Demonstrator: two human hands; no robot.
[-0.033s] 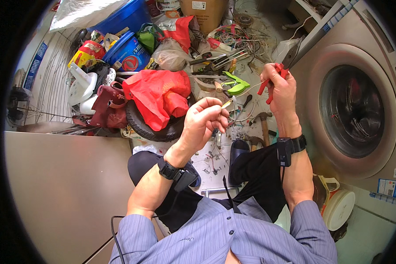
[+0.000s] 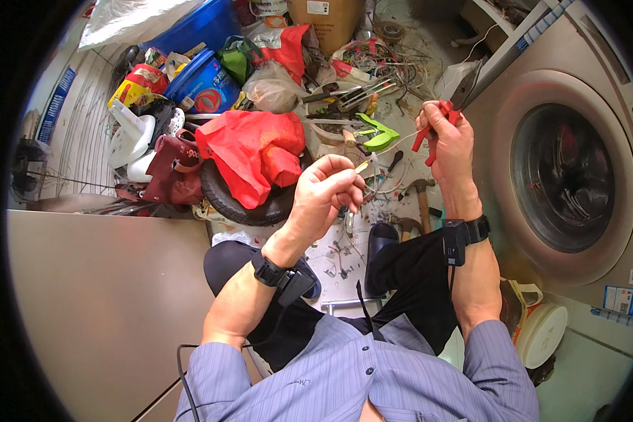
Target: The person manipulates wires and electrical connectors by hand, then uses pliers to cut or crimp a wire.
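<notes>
My right hand (image 2: 449,144) is closed round red-handled cutting shears (image 2: 464,93), whose dark blades point up and away to the right. To its left, my left hand (image 2: 328,188) is raised, with thumb and forefinger pinched on a small yellowish piece (image 2: 362,167), too small to name. A thin pale wire (image 2: 406,138) runs from beside my right hand down toward that piece; whether it joins it I cannot tell. Both hands are in the air above the littered floor.
A red bag (image 2: 250,148) lies over a black tyre (image 2: 235,207) on the left. Beyond are a green clamp-like tool (image 2: 380,132), a blue bucket (image 2: 207,84) and tangled wires (image 2: 387,60). A hammer (image 2: 423,204) lies near my right knee. A washing machine (image 2: 496,133) stands at right.
</notes>
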